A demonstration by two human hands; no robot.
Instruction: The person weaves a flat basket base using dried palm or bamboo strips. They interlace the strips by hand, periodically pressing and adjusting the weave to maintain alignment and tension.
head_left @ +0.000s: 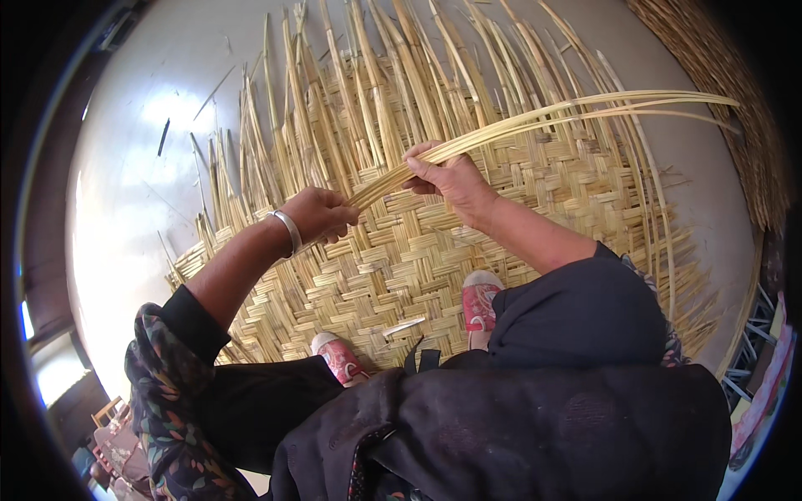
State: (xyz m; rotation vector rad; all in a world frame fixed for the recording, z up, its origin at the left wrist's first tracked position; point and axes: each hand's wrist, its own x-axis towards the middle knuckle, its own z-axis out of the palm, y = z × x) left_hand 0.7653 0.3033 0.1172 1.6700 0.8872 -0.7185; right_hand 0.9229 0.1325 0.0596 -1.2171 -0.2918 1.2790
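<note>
A thin bundle of long pale reed strips [501, 128] stretches between my two hands and fans out toward the far right. My left hand [319, 215], with a silver bangle at its wrist, is closed round the near end. Farther along, my right hand [451, 184] pinches the same strips between thumb and fingers. Both hands are above a woven reed mat [401, 267] in a diagonal pattern. Loose unwoven reed ends [376, 92] stick out along the mat's far edge. Part of the weave is hidden by my arms.
My feet in red patterned shoes [480, 302] stand on the mat. A large heap of brownish reeds [710, 92] lies at the far right. On the smooth grey floor [125, 209] at left lie a short dark strip [164, 137] and small scraps. A blue metal rack [746, 346] stands at right.
</note>
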